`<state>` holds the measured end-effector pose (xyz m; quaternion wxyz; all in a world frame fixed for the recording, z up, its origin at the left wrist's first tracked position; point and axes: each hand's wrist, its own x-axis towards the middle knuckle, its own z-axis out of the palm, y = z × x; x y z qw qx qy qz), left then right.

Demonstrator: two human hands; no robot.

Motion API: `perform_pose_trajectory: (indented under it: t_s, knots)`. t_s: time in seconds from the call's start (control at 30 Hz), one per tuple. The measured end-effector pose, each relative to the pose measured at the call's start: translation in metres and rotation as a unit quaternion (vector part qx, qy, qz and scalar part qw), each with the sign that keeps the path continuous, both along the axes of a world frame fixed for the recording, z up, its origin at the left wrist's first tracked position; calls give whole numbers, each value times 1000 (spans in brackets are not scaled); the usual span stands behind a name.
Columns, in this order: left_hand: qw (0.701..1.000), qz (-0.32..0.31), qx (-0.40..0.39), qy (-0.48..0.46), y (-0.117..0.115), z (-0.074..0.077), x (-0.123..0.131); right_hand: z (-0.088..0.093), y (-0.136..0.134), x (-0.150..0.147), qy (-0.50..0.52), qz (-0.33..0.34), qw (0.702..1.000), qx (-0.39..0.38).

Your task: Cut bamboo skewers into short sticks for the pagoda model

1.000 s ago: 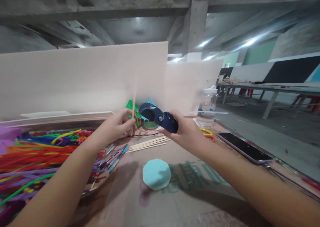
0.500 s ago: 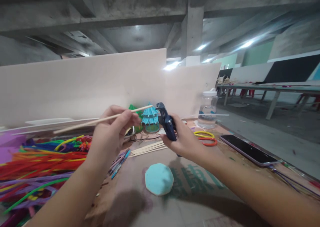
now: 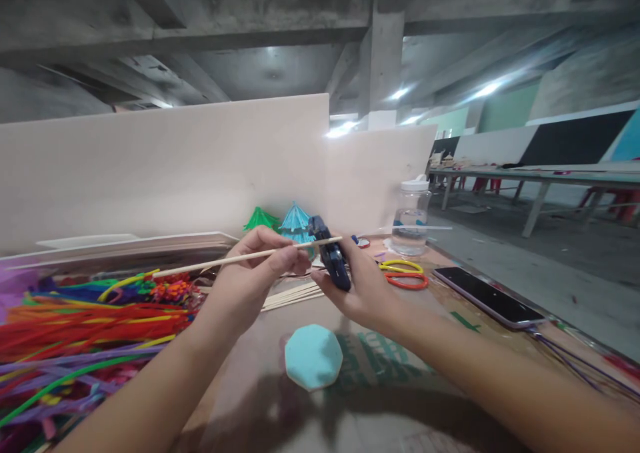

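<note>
My left hand [image 3: 245, 286] pinches a thin wooden stick [image 3: 200, 266], which runs slantwise from over the pipe cleaners up to the right. In my right hand [image 3: 367, 283] is a dark blue plier-like hand tool [image 3: 336, 266], its head upward. The stick's right end crosses the tool's body; whether it sits between the jaws I cannot tell. Below both hands a light blue octagonal plate [image 3: 313, 358] lies on the table. Behind the hands, several loose wooden sticks [image 3: 293, 298] lie side by side, partly hidden by my hands.
Colourful pipe cleaners [image 3: 90, 336] cover the left side. Small green [image 3: 260, 218] and blue [image 3: 295, 220] roofed models stand at the back before a white panel [image 3: 165, 173]. On the right are a water bottle [image 3: 411, 223], scissors with yellow and orange handles [image 3: 406, 280], and a phone [image 3: 487, 296].
My left hand has moved right and down, bringing the stick's end from beside the tool's head to across the tool. The right hand still holds the tool, slightly lower. The view has shifted a little.
</note>
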<state>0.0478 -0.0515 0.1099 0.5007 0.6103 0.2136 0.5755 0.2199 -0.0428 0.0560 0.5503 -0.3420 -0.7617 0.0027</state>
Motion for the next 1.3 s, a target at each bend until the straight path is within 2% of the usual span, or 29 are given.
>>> perform_pose_trajectory:
  t_s: [0.13, 0.27, 0.4, 0.57, 0.7, 0.77, 0.83, 0.9, 0.93, 1.0, 1.07, 1.1, 1.17, 1.3]
  knots:
    - [1000, 11, 1, 3, -4, 4, 0, 3, -1, 1, 13, -7, 1000, -19]
    - [1000, -15, 3, -3, -1, 3, 0, 3, -3, 0, 8, -14, 1000, -24]
    - [998, -55, -7, -25, 4, 0, 0, 2, -3, 2, 12, -14, 1000, 2]
    - [996, -76, -16, -42, 7, -3, 1, 4, -1, 4, 40, -19, 998, 48]
    - [995, -85, -5, -41, 10, -7, 2, 7, -2, 6, 44, -16, 998, 44]
    - [997, -79, 5, 3, 10, -8, 0, 10, -2, 8, 42, -17, 999, 22]
    - [989, -88, 22, 120, 6, -6, -3, 12, 1, 12, 41, -25, 999, -6]
    - [961, -79, 76, 254, -2, -2, -7, 15, 4, 16, 41, -40, 998, -27]
    - [946, -45, 124, 295, -7, 0, -10, 16, 6, 18, 40, -49, 997, -35]
    - [906, 111, 274, 303, -14, 6, -14, 18, 9, 20, 34, -60, 996, -51]
    - [827, 268, 402, 287, -14, 10, -17, 19, 9, 20, 27, -58, 996, -66]
    - [791, 309, 435, 300, -12, 10, -18, 20, 8, 19, 26, -52, 995, -76]
    - [745, 334, 455, 354, -3, 9, -21, 20, 7, 17, 24, -32, 995, -96]
    - [695, 377, 460, 405, 9, -2, -24, 20, 7, 15, 17, 35, 991, -131]
